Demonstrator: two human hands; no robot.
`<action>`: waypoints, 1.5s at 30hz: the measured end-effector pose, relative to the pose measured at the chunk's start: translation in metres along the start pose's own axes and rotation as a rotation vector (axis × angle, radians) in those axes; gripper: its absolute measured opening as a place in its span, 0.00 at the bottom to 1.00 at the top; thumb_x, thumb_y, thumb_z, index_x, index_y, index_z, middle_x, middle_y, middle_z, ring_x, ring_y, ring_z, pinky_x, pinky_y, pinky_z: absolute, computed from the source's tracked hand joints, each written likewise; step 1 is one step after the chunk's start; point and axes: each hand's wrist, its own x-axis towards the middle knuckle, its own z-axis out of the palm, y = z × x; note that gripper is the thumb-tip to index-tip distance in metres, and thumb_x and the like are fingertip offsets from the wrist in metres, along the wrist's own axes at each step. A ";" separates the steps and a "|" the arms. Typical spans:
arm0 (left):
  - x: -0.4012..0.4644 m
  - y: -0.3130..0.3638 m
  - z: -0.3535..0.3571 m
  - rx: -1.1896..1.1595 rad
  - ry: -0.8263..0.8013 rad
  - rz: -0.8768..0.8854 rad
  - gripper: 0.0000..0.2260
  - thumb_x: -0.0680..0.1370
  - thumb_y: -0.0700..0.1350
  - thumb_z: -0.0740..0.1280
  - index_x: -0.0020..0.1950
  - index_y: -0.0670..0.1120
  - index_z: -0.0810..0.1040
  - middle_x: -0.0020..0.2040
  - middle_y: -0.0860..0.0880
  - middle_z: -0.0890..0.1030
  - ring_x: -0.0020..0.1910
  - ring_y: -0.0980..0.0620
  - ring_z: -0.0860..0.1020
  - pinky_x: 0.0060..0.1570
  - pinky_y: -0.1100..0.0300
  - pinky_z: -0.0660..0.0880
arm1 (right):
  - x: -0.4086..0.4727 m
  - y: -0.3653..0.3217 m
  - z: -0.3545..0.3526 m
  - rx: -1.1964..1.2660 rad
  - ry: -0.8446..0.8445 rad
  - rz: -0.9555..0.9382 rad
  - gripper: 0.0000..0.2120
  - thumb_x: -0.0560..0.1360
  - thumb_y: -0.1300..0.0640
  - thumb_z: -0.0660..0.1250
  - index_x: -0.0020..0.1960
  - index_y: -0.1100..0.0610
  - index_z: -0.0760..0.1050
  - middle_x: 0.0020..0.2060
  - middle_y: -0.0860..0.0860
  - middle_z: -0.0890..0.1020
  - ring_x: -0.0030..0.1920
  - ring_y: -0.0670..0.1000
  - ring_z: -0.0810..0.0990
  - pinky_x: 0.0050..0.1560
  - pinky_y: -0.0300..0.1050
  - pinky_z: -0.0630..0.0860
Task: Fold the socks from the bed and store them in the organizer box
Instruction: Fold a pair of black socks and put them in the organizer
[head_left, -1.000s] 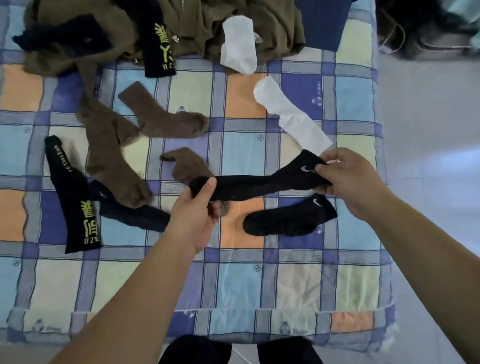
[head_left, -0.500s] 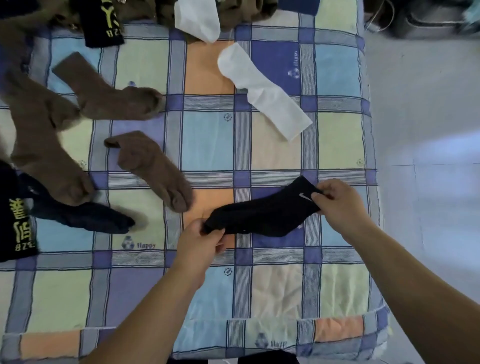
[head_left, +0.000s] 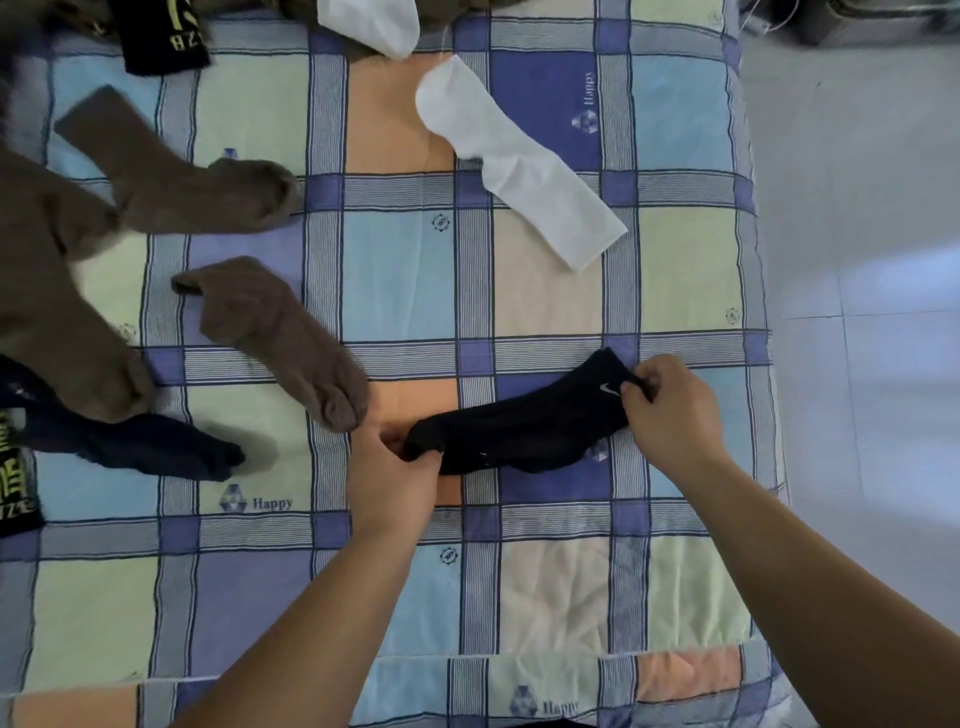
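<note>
A black sock with a small white logo (head_left: 524, 426) lies flat on the checked bed sheet (head_left: 395, 270), seemingly laid over its matching black sock. My left hand (head_left: 389, 473) pinches its toe end. My right hand (head_left: 670, 410) pinches its cuff near the logo. A white sock (head_left: 519, 161) lies above it, further up the bed. Brown socks (head_left: 280, 332) (head_left: 197, 182) lie to the left. The organizer box is out of view.
A dark navy sock (head_left: 150, 444) and a black sock with yellow print (head_left: 15, 483) lie at the left edge. Another white sock (head_left: 374, 21) and a printed black sock (head_left: 161, 36) sit at the top. Grey floor (head_left: 862, 260) borders the bed on the right.
Both hands lowered the stretched black sock onto the other black sock on the sheet. The view shifted, so the bed contents now appear further left and up.
</note>
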 end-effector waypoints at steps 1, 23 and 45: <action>-0.001 0.001 0.001 -0.014 -0.011 -0.002 0.15 0.69 0.43 0.74 0.52 0.51 0.73 0.45 0.55 0.79 0.43 0.53 0.78 0.42 0.59 0.71 | 0.001 -0.001 0.000 -0.017 -0.011 0.005 0.06 0.76 0.53 0.67 0.51 0.54 0.74 0.44 0.51 0.80 0.45 0.56 0.78 0.43 0.47 0.72; 0.000 -0.009 -0.001 -0.237 -0.140 -0.090 0.14 0.69 0.51 0.76 0.51 0.53 0.76 0.49 0.53 0.82 0.48 0.53 0.81 0.48 0.55 0.79 | -0.027 -0.019 0.025 -0.147 -0.173 -0.005 0.46 0.56 0.28 0.74 0.62 0.52 0.61 0.57 0.49 0.75 0.57 0.53 0.77 0.49 0.49 0.74; -0.027 0.031 0.005 -0.257 0.055 0.016 0.15 0.69 0.46 0.76 0.50 0.52 0.72 0.45 0.53 0.79 0.40 0.58 0.78 0.34 0.64 0.70 | -0.020 0.003 0.012 0.833 -0.335 0.305 0.10 0.73 0.66 0.72 0.53 0.59 0.77 0.47 0.59 0.83 0.46 0.57 0.84 0.48 0.59 0.82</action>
